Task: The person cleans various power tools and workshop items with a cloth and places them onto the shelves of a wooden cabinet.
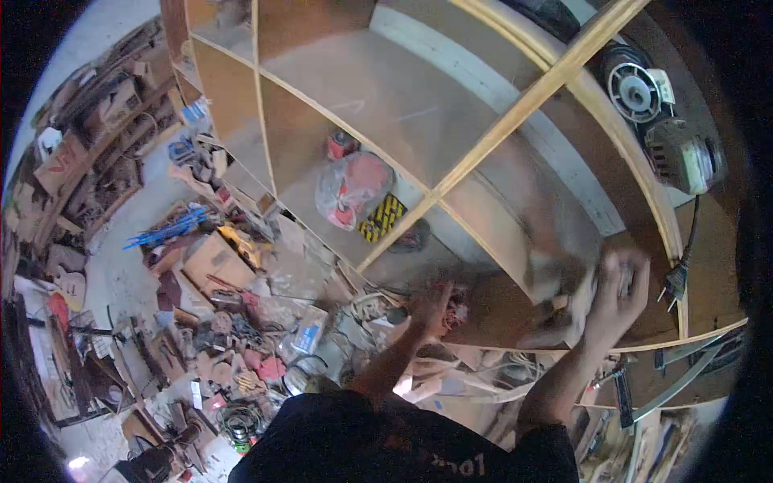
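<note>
My left hand (431,306) reaches to the lower edge of a wooden shelf frame (435,196), next to a small reddish bundle (455,312); blur hides its fingers and whether it holds anything. My right hand (620,286) is raised over the lower right compartment, its fingers curled and smeared by motion. Beside it is a pale, blurred object (578,306), and contact between them is unclear. Within the middle compartment lie a clear plastic bag with red contents (354,189) and a yellow-black striped item (382,218).
A power tool (684,157) and a black plug (675,286) are at the right. Tools, boxes and scraps crowd the floor at left, with blue strips (169,228) and a cardboard box (219,264). Long wooden strips (507,374) lie below the shelf edge.
</note>
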A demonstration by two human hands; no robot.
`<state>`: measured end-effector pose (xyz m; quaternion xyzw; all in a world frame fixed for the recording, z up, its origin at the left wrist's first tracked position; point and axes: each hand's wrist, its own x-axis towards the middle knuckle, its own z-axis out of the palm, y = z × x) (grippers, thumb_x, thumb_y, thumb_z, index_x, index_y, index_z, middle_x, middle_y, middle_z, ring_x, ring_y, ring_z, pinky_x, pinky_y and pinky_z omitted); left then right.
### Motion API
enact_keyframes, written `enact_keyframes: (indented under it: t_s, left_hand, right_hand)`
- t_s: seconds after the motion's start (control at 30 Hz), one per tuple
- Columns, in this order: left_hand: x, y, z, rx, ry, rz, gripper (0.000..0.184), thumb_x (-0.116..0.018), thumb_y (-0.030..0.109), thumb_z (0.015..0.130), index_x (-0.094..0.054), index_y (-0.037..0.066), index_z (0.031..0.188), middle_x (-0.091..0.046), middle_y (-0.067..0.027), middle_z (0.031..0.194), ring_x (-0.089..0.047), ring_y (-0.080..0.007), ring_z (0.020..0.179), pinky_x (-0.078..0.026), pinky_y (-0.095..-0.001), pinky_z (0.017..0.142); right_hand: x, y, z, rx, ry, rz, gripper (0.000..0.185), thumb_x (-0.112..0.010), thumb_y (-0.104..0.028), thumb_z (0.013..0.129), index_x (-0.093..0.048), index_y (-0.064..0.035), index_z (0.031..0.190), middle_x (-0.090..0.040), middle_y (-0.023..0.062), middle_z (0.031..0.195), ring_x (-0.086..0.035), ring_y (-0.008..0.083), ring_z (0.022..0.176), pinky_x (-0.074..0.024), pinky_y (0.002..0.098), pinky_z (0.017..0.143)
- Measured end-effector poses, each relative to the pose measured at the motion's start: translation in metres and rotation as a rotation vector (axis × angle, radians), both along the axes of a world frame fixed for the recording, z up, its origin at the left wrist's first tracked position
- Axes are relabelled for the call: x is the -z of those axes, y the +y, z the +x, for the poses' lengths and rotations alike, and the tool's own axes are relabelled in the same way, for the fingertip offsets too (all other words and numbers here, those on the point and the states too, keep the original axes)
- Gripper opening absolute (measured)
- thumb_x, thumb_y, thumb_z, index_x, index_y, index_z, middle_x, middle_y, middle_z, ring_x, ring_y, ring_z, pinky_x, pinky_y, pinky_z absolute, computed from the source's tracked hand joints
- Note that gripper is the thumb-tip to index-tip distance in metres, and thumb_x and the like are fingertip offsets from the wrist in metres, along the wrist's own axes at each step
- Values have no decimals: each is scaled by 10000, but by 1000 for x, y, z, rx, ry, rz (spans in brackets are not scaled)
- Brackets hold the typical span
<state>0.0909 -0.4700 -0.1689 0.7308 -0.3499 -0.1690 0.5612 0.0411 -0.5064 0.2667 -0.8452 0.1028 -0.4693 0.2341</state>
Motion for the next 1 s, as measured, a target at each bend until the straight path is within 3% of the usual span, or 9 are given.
enact_keyframes:
  t_s: [0.07,0.2,0.27,0.37,0.53,0.7,0.8,0.87,1.0]
  left_hand:
    - [-29,9,-8,-244,-455,174,914,-814,358,597,-372,37,1329,-559,-211,1105,-558,-382,1029,-429,-500,903]
    - [-3,-5,-5,-185,-384,89,876,-788,339,619,-379,47,1336,-542,-214,1177,-551,-396,1065,-433,-505,889]
    - [-33,0,4,-65,-20,99,932,-755,301,668,-270,18,1412,-577,-229,1108,-589,-371,996,-473,-481,831]
    - [-26,7,0,-84,-165,168,890,-703,326,747,-250,-24,1428,-639,-246,992,-660,-341,810,-533,-471,703]
    - [2,-9,15,-194,-213,363,863,-716,362,730,-293,-5,1388,-641,-260,1021,-671,-369,824,-529,-506,729]
    - [12,-9,41,-120,-43,438,927,-686,429,787,-210,-27,1439,-652,-231,880,-661,-385,800,-518,-501,733]
    - [21,-2,56,-306,-376,299,850,-666,451,773,-283,17,1396,-646,-263,963,-649,-420,852,-520,-506,766]
    - [20,6,58,-320,-369,304,828,-663,460,773,-313,35,1393,-637,-260,993,-632,-409,910,-504,-518,787]
    - [14,18,62,-202,-105,437,788,-658,479,774,-374,71,1386,-619,-253,1054,-597,-387,1026,-470,-541,828]
  right_hand:
    - [11,-39,43,51,-11,-19,262,-667,-196,869,-595,16,1006,-633,113,935,-567,198,832,-454,323,772]
    - [37,-55,45,138,196,-270,324,-657,-205,889,-573,50,1071,-604,189,1098,-560,234,924,-454,343,838]
    - [54,-20,-9,113,4,-212,400,-560,-219,945,-500,34,1249,-481,197,1330,-470,288,1257,-383,399,1033]
    - [174,-27,-94,-426,-46,-436,248,-527,-264,924,-602,-29,900,-615,133,980,-575,334,948,-475,504,872]
    - [431,-48,-84,-113,358,704,364,-711,-205,845,-573,-66,1152,-576,185,1159,-556,318,1086,-450,442,913]
    - [431,-47,-10,142,286,1530,648,-694,-291,867,-352,-62,1368,-458,122,1314,-481,258,1185,-407,346,952]
    - [470,-63,19,-112,112,1123,748,-815,-219,733,-387,-34,1318,-522,174,1235,-497,277,1171,-422,382,976]
    - [413,-37,31,180,351,628,849,-859,-251,667,-362,0,1309,-527,182,1234,-515,285,1163,-441,390,960]
    - [437,-51,47,75,390,797,887,-880,-283,625,-366,13,1284,-535,188,1223,-540,296,1131,-450,393,950]
